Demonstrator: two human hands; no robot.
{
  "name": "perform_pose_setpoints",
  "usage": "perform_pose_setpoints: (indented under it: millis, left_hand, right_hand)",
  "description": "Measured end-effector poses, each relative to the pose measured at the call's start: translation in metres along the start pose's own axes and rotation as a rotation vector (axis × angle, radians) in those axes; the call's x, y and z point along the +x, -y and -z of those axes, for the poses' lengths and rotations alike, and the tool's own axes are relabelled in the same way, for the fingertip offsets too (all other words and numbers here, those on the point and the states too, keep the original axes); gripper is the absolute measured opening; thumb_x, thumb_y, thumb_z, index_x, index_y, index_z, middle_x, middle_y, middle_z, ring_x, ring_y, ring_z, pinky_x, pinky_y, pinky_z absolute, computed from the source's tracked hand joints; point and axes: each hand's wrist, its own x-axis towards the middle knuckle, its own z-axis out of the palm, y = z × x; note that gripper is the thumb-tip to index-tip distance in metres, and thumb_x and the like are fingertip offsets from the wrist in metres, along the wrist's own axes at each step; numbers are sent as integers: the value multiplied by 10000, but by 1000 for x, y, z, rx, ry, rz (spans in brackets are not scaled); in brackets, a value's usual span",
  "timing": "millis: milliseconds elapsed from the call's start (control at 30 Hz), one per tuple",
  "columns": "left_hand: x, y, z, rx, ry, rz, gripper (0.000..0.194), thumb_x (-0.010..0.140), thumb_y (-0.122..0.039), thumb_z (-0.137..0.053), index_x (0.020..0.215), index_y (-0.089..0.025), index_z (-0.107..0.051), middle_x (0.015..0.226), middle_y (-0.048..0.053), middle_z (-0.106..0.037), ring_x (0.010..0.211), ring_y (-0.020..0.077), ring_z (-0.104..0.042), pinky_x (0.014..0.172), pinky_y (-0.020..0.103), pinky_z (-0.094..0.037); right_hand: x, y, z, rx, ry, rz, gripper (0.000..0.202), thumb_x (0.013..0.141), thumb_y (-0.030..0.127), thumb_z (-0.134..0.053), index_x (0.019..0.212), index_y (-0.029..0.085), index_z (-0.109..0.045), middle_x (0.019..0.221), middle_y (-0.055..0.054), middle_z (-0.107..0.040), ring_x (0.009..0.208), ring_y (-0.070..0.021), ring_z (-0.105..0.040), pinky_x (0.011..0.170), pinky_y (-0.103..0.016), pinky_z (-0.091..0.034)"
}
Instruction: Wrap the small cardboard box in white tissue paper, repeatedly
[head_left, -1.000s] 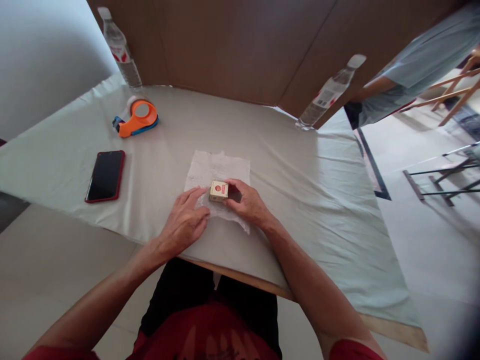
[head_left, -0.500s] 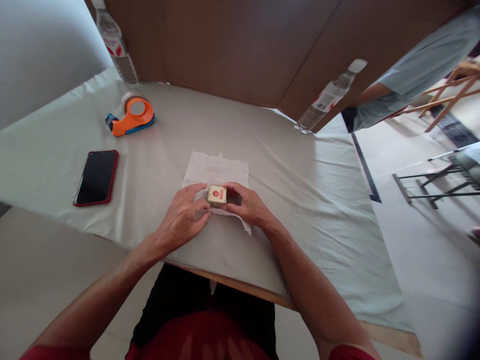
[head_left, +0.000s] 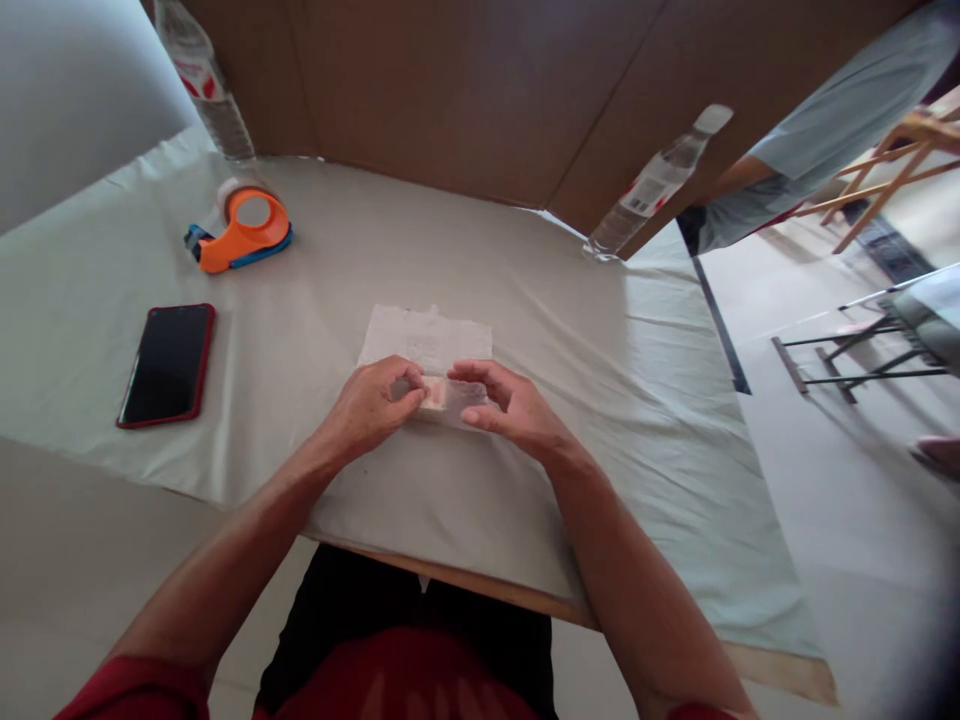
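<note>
Where translucent wrap (head_left: pixel 427 338) covers squarish box (head_left: pixel 435 394), left hand (head_left: pixel 372 406) pinches.

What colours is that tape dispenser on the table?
The tape dispenser is mostly orange, with blue along its lower edge; best seen in the head view.

- brightest at right: pale floor (head_left: pixel 810 480), lit folds on desk (head_left: pixel 690 440)
- cardboard panel (head_left: pixel 450 100) dim, in shade
- print on small box (head_left: pixel 435 394) washed out, unreadable
- wide-lens stretch, bottles (head_left: pixel 652 185) lean outward
- lower right corner dark, blurred
</note>
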Motion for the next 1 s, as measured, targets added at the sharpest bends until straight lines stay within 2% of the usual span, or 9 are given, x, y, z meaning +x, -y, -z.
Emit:
perform_pose_setpoints:
  millis: [167,333,433,533,600,667,767,833,1000]
  left_hand:
    - [1,5,0,-37,13,19,187,828,-348,-607,847,-189,-703,980,36,-760,750,156,-617,639,265,-413]
    - [-5,1,4,-45,87,21,198,816,-348,-618,852,-185,-725,904,26,-750,726,149,-592,623,258,-394]
    - [-5,0,6,-26,93,13,199,805,-340,-612,828,-179,-727,832,20,-731,681,141,-551,613,257,-382]
    - [-2,-2,7,-30,101,34,209,792,-352,-625,802,-171,-730,745,6,-691,614,123,-489,581,248,-360]
    - [0,-3,8,-36,115,48,208,782,-353,-635,776,-166,-726,696,-4,-660,590,115,-464,565,242,-347]
    - [2,-4,9,-32,123,49,197,773,-342,-640,755,-163,-718,671,-7,-645,596,117,-472,568,240,-352]
    - [3,-4,10,-27,130,27,195,777,-344,-639,757,-164,-713,720,11,-684,667,140,-541,613,248,-393]
    - [4,-2,10,-36,135,9,199,786,-353,-638,762,-168,-711,764,24,-714,719,156,-580,647,255,-421]
    - [3,0,11,-48,152,-19,190,798,-355,-622,770,-183,-696,792,29,-737,770,179,-628,718,280,-486]
  right_hand:
    - [5,-5,-22,113,-143,-140,367,804,514,-721,941,174,-743,758,-12,-689,653,-136,-599,633,-275,-482]
    - [5,-7,-20,149,-70,-175,339,741,510,-749,815,179,-738,753,-18,-682,640,-131,-571,582,-256,-449]
    - [4,-5,-13,24,-48,-178,313,767,494,-718,791,182,-724,704,-10,-661,615,-132,-555,561,-255,-425]
    - [1,3,-6,-265,-201,-72,212,811,400,-671,756,196,-695,683,-8,-657,618,-143,-549,596,-282,-443]
    - [-5,13,-6,-448,-374,78,137,846,326,-643,796,206,-685,789,-33,-703,684,-162,-592,683,-319,-491]
    - [-12,25,-13,-556,-449,250,113,905,273,-598,870,212,-686,902,-59,-728,769,-180,-635,764,-342,-522]
    - [-19,35,-33,-642,-251,463,169,966,207,-534,972,204,-703,990,-84,-748,916,-210,-671,860,-356,-542]
    - [-19,33,-47,-710,-137,495,207,974,177,-520,1056,185,-709,1052,-107,-753,982,-237,-669,898,-383,-543]
    - [-15,19,-64,-788,-162,414,266,1004,181,-487,1169,173,-696,1133,-128,-744,1021,-264,-644,928,-426,-522]
